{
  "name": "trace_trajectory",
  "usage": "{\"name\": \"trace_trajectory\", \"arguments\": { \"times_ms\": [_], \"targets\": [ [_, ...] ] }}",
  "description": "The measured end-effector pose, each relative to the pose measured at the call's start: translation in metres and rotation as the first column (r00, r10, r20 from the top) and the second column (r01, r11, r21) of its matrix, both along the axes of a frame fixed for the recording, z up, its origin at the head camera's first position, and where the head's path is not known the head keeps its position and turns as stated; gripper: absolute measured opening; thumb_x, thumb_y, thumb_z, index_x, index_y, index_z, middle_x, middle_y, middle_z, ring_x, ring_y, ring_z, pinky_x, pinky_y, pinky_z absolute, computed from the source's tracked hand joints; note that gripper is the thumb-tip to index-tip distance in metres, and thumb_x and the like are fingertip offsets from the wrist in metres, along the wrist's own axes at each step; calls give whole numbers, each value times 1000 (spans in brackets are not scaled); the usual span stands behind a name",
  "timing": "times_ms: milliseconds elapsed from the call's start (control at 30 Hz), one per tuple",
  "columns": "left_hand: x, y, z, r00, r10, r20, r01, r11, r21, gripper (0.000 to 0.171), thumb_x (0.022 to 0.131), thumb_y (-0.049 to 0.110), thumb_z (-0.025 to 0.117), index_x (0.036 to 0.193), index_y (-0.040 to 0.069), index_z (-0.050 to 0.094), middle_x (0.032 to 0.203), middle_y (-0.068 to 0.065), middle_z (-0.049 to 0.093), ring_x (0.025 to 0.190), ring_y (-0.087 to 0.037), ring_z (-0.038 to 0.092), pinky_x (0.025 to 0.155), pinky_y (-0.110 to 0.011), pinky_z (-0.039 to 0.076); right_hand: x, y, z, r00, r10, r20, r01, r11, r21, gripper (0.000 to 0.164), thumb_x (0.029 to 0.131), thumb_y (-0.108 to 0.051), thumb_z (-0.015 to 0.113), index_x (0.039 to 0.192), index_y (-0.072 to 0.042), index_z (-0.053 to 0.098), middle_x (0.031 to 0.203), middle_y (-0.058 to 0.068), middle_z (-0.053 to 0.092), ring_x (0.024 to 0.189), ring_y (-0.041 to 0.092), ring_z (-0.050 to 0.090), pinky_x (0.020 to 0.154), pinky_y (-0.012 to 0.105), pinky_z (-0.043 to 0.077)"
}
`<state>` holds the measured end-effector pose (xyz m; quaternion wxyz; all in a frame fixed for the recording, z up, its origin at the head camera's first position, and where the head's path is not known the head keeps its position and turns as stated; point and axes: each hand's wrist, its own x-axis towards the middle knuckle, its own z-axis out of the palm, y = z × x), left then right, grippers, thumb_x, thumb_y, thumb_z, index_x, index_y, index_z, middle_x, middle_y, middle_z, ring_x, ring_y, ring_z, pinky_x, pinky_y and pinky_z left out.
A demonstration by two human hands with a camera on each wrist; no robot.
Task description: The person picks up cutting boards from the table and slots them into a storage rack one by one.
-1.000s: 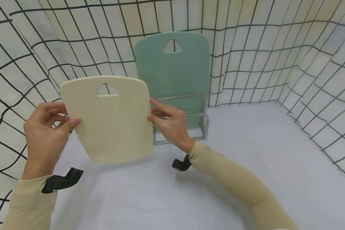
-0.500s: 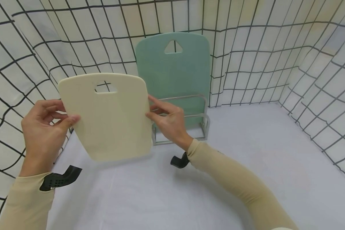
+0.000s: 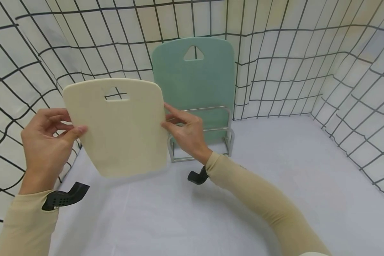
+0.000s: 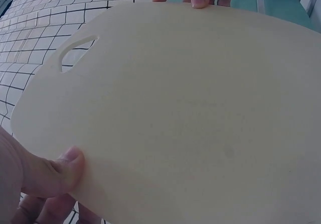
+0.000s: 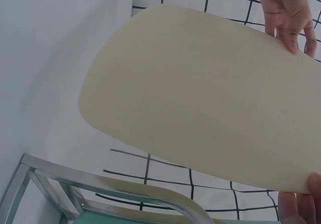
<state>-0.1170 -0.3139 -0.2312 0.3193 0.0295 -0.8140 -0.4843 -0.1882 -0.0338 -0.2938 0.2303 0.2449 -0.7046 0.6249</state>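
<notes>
A cream cutting board (image 3: 121, 131) with a handle slot near its top edge is held up above the white surface, its face toward me. My left hand (image 3: 48, 142) pinches its left edge, thumb on the front face and fingers behind. On the opposite edge my right hand (image 3: 187, 133) pinches the board between thumb and fingers. The left wrist view shows the left thumb (image 4: 65, 171) flat on the board. Behind the right hand, a green cutting board (image 3: 195, 81) stands upright in a metal rack (image 3: 228, 138); the cream board and right hand hide part of both.
White cloth with a dark grid pattern (image 3: 275, 71) rises at the back and both sides. A white cloth-covered table (image 3: 243, 227) lies below. Black wrist mounts (image 3: 65, 195) sit on both beige sleeves (image 3: 259, 202).
Both hands have raised the cream board slightly and shifted it a little to the left. The green board and rack stay in place.
</notes>
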Motion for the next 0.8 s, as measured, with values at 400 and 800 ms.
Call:
{"name": "trace_trajectory", "arguments": {
  "times_ms": [400, 800],
  "targets": [
    [-3, -2, 3, 998, -6, -55, 7, 1000, 16, 47, 73, -11, 77, 113, 10, 66, 97, 12, 65, 79, -3, 61, 71, -4, 51, -5, -5, 5, 1000, -11, -12, 11, 1000, 6, 49, 80, -9, 78, 126, -20, 66, 94, 11, 75, 78, 17, 73, 68, 23, 59],
    [-7, -1, 8, 997, 7, -78, -10, 999, -43, 45, 74, -9, 76, 113, 11, 66, 100, 16, 62, 78, -1, 60, 73, -1, 50, -13, -8, 10, 1000, -26, -1, 26, 1000, -3, 49, 79, -8, 79, 125, -20, 67, 95, 11, 76, 81, 17, 74, 73, 23, 60]
  ]
}}
